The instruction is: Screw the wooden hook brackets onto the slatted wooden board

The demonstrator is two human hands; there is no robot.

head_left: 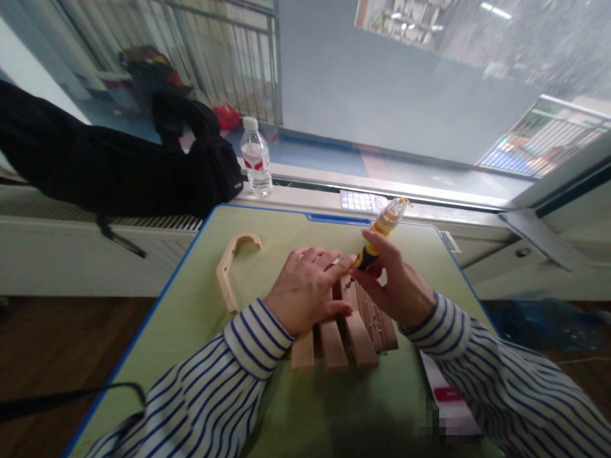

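Observation:
My right hand (400,280) is closed around a screwdriver (389,217) with a clear, yellow and black handle. The tool slants, its lower end over the wooden slats (335,350). Across those slats my left hand (310,286) lies flat with fingers outstretched, its index fingertip close to the screwdriver's lower end. Beside the slats, partly under my right hand, is a darker wood board (379,321) with several small screws on it. A small dark screw or bit shows by the slat below the screwdriver; which one I cannot tell. A curved wooden piece (226,273) rests left of my hands.
The green tabletop (181,331) has a blue edge. Behind it, on the sill, stand a water bottle (256,162) and a black bag (191,165). A white and red packet (446,394) lies near my right forearm. A window fills the background.

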